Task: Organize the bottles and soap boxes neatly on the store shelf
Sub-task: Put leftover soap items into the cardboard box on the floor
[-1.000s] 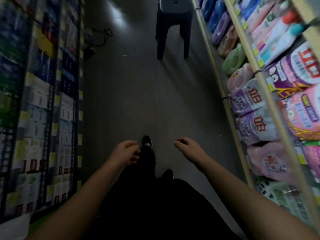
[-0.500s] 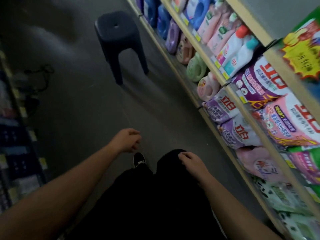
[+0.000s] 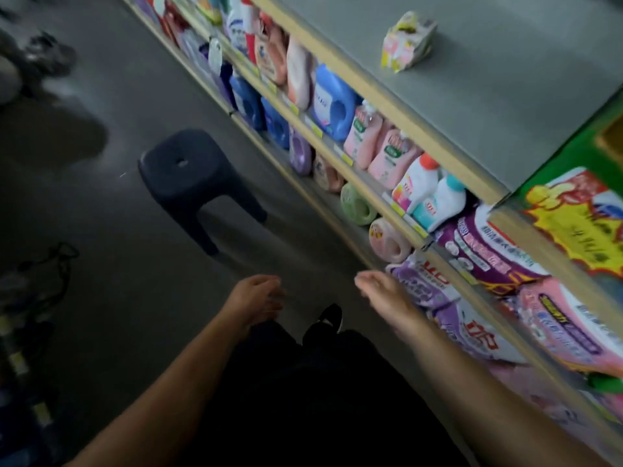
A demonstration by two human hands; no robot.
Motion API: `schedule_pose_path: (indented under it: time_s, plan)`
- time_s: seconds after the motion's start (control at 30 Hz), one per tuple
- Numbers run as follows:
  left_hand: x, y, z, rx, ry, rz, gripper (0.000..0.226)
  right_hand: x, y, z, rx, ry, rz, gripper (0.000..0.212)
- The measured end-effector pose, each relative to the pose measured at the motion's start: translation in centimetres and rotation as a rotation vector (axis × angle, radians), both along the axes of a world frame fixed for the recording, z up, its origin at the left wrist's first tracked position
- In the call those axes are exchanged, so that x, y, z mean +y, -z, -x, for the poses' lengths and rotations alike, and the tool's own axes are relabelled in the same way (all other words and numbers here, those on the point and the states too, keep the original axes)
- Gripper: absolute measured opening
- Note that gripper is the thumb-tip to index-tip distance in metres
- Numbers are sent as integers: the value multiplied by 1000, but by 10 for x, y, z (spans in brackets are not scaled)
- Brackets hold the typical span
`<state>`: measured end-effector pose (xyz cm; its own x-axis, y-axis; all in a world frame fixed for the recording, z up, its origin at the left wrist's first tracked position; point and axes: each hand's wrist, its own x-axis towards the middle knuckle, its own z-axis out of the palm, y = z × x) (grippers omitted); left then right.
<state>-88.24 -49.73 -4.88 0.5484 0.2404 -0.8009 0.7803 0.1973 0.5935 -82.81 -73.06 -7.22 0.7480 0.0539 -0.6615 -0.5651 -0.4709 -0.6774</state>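
We judged the approach step in hand: our left hand and right hand hung loosely curled, holding nothing, with the bottles upper right, next requiring a reach.

Both hands (left, right) hang empty beside the bottle-lined shelf.

- Shelf unit: right of the aisle floor.
- Stool: on the floor, left of the shelves.
- Detergent bottles: on the middle shelf.
- Small package: on the top shelf.
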Motion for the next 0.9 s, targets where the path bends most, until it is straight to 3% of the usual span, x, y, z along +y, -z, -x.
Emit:
schedule_pose_path:
  time_s: [0.1,0.2,0.4,0.57,0.7,0.8,0.9]
  plan:
    - [-5,-22,-76,-98,33,-6,12,-3,-31,-73,-119,8,45,23]
    - [-9,-48,-160,-221,123,5,11,-6,-65,-141,-298,104,24,15]
    - [0,-100,-313,-387,306,-18,12,14,-111,-269,-427,291,-23,46]
    - [13,-123,-404,-432,415,5,14,41,-110,-362,-433,429,116,50]
    - [18,-125,-454,-435,531,25,8,59,-97,-417,-367,579,164,78]
    - [19,-121,-481,-427,621,12,4,69,-85,-440,-274,662,109,97]
    - [17,-115,-501,-409,678,7,5,74,-76,-444,-220,675,2,95]
